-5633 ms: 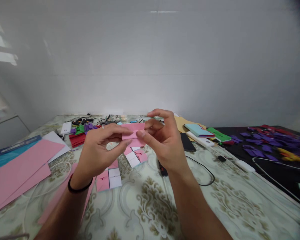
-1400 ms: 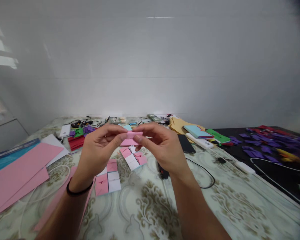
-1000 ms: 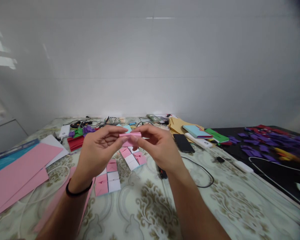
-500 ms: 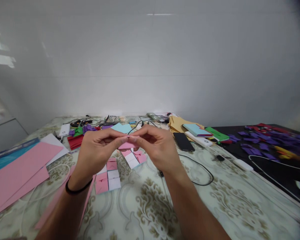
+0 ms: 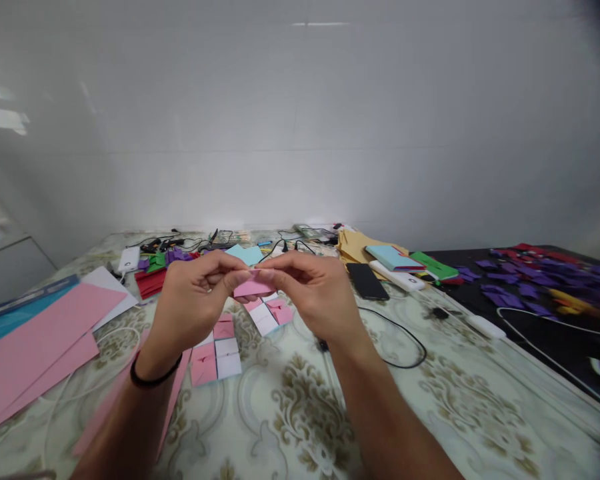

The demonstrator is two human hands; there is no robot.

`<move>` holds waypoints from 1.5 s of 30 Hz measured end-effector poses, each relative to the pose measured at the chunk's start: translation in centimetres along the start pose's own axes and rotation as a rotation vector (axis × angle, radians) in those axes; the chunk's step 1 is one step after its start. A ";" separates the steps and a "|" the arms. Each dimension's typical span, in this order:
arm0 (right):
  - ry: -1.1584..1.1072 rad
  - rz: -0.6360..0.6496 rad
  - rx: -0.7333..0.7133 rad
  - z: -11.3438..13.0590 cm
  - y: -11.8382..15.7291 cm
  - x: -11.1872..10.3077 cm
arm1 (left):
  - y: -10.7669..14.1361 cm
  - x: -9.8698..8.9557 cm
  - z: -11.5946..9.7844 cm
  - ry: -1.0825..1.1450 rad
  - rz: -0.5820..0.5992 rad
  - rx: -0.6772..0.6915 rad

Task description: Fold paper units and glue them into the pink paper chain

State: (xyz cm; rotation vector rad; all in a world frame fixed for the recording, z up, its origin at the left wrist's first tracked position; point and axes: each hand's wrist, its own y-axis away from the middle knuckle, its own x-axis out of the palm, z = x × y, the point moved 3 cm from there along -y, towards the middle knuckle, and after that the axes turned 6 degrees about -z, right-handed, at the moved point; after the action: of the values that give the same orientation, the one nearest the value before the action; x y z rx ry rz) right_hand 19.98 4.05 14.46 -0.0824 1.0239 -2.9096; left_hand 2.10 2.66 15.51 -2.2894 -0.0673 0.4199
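Observation:
A small folded piece of pink paper [image 5: 251, 287] is pinched between both hands above the table. My left hand [image 5: 197, 300] grips its left side, thumb and fingertips closed on the top edge. My right hand [image 5: 313, 290] pinches the right side the same way, the two thumbs nearly meeting. Below and behind lies a pink-and-white folded paper square [image 5: 265, 321], partly covered by the hands. A second pink-and-white paper square [image 5: 227, 358] rests nearer, beside my left wrist. The underside of the held paper is hidden.
Large pink sheets [image 5: 45, 340] lie at the left. A black phone [image 5: 367, 282], a white power strip [image 5: 397, 277] and a light-blue pad [image 5: 395, 258] sit at the right. A black cable [image 5: 420, 340] loops across the tablecloth. Purple paper pieces [image 5: 525, 287] cover a dark table.
The pink paper has tilted so more of its front face shows. Both hands keep their pinch and have barely shifted.

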 end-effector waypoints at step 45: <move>0.169 0.059 -0.156 0.9 -0.3 -1.0 | -0.2 0.8 0.9 0.316 0.029 -0.239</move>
State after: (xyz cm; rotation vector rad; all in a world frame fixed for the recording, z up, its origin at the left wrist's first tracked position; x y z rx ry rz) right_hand 21.06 3.78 15.36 0.1872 1.2542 -2.8179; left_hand 2.57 3.60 14.88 -2.5671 0.0790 0.0621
